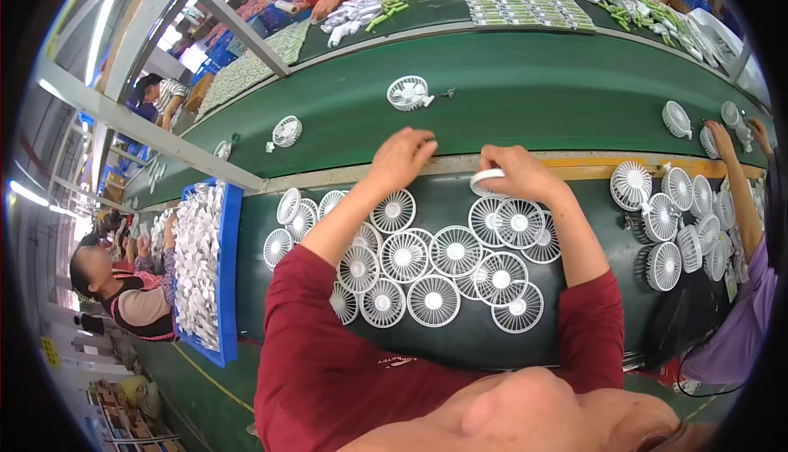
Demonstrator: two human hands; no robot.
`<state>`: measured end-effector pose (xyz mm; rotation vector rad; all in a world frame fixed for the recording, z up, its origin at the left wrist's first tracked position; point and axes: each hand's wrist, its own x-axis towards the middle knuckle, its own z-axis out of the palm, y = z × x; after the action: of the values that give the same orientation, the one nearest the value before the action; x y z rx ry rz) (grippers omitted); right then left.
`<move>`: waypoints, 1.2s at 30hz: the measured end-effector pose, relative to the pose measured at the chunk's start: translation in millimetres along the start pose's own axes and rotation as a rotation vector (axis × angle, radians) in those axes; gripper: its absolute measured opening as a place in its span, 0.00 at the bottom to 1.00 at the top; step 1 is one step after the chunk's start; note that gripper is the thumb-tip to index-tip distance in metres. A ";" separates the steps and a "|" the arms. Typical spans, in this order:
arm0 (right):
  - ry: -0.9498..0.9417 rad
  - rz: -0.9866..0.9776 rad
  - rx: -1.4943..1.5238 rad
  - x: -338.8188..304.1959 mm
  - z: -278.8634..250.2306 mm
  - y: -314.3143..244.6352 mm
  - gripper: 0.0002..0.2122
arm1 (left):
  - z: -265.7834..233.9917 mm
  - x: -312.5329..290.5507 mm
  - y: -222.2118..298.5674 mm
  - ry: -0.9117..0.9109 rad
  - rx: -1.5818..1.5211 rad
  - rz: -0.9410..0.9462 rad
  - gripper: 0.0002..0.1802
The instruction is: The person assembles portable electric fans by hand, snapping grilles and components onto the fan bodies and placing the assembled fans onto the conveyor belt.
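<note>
Two bare hands were held apart above the ledge (458, 163) between a dark green bench (254, 288) and a green belt (525, 82). The right hand (517, 171) was closed on a round white fan cover (487, 178), which was tilted, nearly edge-on to the view, at the far side of the bench; contact with the covers beneath could not be told. The left hand (400, 159) was bent over the ledge toward the belt, thumb and forefinger parted, with nothing visible in its grasp; its palm was hidden. Beyond it, a white fan (408, 93) lay on the belt with its blades showing. Many similar covers (433, 300) lay spread on the bench, some overlapping, each with thin spokes running from a hub to a ring. Judged by its look, the cover was plastic, light and fairly stiff, perhaps slippery where stacked, and its spokes were likely the most fragile part. The outer ring therefore offered the best hold, pinched between thumb and fingers without pressing on the spokes. A blue tray (232, 275) of small white parts (197, 263) stood left of the bench.
</note>
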<state>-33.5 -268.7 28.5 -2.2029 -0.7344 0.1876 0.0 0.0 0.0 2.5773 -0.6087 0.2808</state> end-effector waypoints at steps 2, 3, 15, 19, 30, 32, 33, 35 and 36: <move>0.015 -0.050 0.017 -4.2 0.3 1.6 0.09 | -0.9 25.4 -3.6 0.032 -0.039 -0.121 0.18; 0.016 -0.041 0.028 -4.5 8.2 -3.6 0.09 | -0.4 32.9 -16.4 0.081 -0.005 -0.124 0.18; -0.123 -0.136 -0.236 -12.5 38.8 -22.0 0.19 | 40.6 115.1 -58.8 0.329 0.120 -0.469 0.27; -0.206 -0.139 -0.274 -11.3 40.2 -30.6 0.22 | 29.8 114.8 -76.6 0.162 0.119 -0.397 0.20; -0.030 -0.299 -0.251 -5.3 47.2 6.7 0.31 | 5.7 43.6 -48.8 -0.060 -1.103 -0.433 0.29; 0.117 -0.420 -0.100 4.5 40.9 -14.1 0.34 | -20.5 2.0 -39.8 -0.038 -1.281 -0.471 0.32; 0.248 -0.449 -0.075 1.6 38.9 -18.2 0.35 | -28.0 -9.3 -14.6 -0.024 -1.257 -0.569 0.32; 0.418 -0.457 -0.035 -10.6 34.9 -37.5 0.37 | -26.8 -38.9 10.4 -0.031 -1.468 -0.448 0.33; 0.475 -0.471 -0.018 -14.0 35.3 -47.2 0.37 | -26.9 -52.1 21.0 -0.037 -1.451 -0.464 0.32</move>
<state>-78.6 -229.3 37.6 -1.9145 -0.9466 -0.5595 -58.0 15.8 16.2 1.2257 -0.0730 -0.2937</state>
